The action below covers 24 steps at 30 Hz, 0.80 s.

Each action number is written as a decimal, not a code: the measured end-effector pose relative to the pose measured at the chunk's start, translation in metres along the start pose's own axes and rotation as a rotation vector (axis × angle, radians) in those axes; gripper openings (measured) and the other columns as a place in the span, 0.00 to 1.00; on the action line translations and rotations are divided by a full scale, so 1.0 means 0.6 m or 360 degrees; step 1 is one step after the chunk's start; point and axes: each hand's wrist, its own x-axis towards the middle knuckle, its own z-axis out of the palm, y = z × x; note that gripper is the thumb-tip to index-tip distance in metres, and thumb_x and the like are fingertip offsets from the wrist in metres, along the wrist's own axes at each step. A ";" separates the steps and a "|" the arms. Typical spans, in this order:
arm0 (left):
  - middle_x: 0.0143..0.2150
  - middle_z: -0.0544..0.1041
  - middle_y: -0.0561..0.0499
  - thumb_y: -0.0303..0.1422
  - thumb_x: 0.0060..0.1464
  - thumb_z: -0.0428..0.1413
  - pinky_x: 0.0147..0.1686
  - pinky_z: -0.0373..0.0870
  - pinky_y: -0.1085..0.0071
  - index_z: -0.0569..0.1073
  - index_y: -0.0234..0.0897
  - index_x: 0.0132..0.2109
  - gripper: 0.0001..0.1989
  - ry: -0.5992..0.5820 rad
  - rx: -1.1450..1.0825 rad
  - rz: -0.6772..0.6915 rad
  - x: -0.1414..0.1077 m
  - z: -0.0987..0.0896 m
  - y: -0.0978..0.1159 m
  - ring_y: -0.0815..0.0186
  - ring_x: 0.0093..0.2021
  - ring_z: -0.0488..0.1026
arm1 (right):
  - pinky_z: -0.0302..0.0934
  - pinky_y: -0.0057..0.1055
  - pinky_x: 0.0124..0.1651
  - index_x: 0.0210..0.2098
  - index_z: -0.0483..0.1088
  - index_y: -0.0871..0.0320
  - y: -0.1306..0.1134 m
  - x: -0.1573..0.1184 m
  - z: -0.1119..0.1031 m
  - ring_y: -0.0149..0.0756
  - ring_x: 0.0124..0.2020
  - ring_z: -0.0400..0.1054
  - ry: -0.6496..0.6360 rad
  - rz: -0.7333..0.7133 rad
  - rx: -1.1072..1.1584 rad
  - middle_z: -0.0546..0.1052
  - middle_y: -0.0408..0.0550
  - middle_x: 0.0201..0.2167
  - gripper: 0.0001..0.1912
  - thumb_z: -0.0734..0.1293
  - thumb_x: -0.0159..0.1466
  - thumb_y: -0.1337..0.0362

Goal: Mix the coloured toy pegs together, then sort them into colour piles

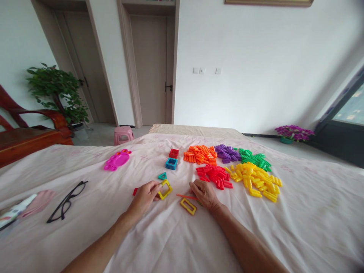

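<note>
My left hand (148,193) pinches a yellow square magnetic tile (165,189) by its left edge, tilted above the cloth. Partly behind this hand lies a red piece (135,192). My right hand (206,193) is closed, fingers curled, on or just above the cloth. A thin orange-red strip (186,196) runs in at its lower side; whether the fingers grip it is hidden. Below the strip is a yellow rectangular tile (188,206), and another yellow edge shows under the right hand. A teal triangular tile (162,176) lies beyond my left hand.
Blue tiles (171,163) and red tiles (174,153) sit farther back. Orange (200,154), purple (227,153), green (255,159), red (215,175) and yellow plastic pieces (257,180) form heaps. At left are a pink paw-shaped tray (121,159) and black glasses (66,203).
</note>
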 end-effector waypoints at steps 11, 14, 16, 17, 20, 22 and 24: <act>0.41 0.80 0.43 0.47 0.52 0.50 0.33 0.75 0.69 0.72 0.33 0.51 0.26 0.0081 0.0000 0.0034 0.032 -0.004 -0.005 0.61 0.36 0.77 | 0.51 0.26 0.29 0.20 0.67 0.59 -0.002 0.003 0.000 0.28 0.24 0.62 -0.0076 -0.0068 -0.0106 0.72 0.44 0.22 0.25 0.56 0.69 0.55; 0.40 0.80 0.44 0.45 0.55 0.49 0.30 0.74 0.71 0.75 0.34 0.49 0.23 0.0076 0.0156 0.0138 0.058 0.003 0.013 0.61 0.34 0.77 | 0.49 0.26 0.28 0.20 0.66 0.59 0.001 0.003 0.002 0.28 0.23 0.61 -0.0064 -0.0055 -0.0097 0.72 0.44 0.22 0.24 0.56 0.69 0.55; 0.41 0.80 0.45 0.45 0.57 0.47 0.30 0.73 0.71 0.75 0.36 0.48 0.22 0.0053 0.0263 0.0230 0.078 0.014 0.024 0.62 0.35 0.77 | 0.49 0.26 0.28 0.20 0.65 0.59 0.001 0.003 0.001 0.28 0.23 0.61 -0.0061 -0.0047 -0.0098 0.71 0.44 0.22 0.24 0.56 0.69 0.55; 0.42 0.79 0.46 0.44 0.57 0.47 0.32 0.73 0.72 0.75 0.37 0.48 0.21 0.0051 0.0324 0.0280 0.086 0.020 0.028 0.62 0.36 0.77 | 0.48 0.26 0.27 0.20 0.64 0.59 0.000 0.002 0.000 0.28 0.23 0.61 -0.0057 -0.0042 -0.0099 0.71 0.44 0.21 0.24 0.56 0.69 0.55; 0.46 0.78 0.46 0.42 0.57 0.51 0.42 0.72 0.70 0.76 0.39 0.48 0.18 0.0056 0.0545 0.0434 0.102 0.038 0.031 0.62 0.44 0.75 | 0.48 0.27 0.27 0.20 0.64 0.59 -0.005 0.001 -0.003 0.28 0.23 0.60 -0.0046 -0.0025 -0.0094 0.71 0.44 0.21 0.24 0.56 0.69 0.55; 0.50 0.77 0.48 0.40 0.52 0.58 0.49 0.69 0.68 0.76 0.42 0.48 0.16 0.0011 0.0699 0.0546 0.104 0.046 0.029 0.60 0.49 0.73 | 0.48 0.27 0.27 0.19 0.65 0.59 -0.007 0.001 -0.004 0.28 0.23 0.60 -0.0042 0.0001 -0.0091 0.71 0.44 0.21 0.24 0.56 0.68 0.55; 0.51 0.76 0.50 0.35 0.47 0.63 0.53 0.66 0.68 0.76 0.44 0.48 0.18 -0.0059 0.0834 0.0642 0.102 0.051 0.023 0.60 0.51 0.72 | 0.48 0.27 0.27 0.19 0.64 0.59 -0.008 0.001 -0.003 0.28 0.22 0.60 -0.0041 0.0027 -0.0092 0.70 0.44 0.20 0.24 0.57 0.68 0.55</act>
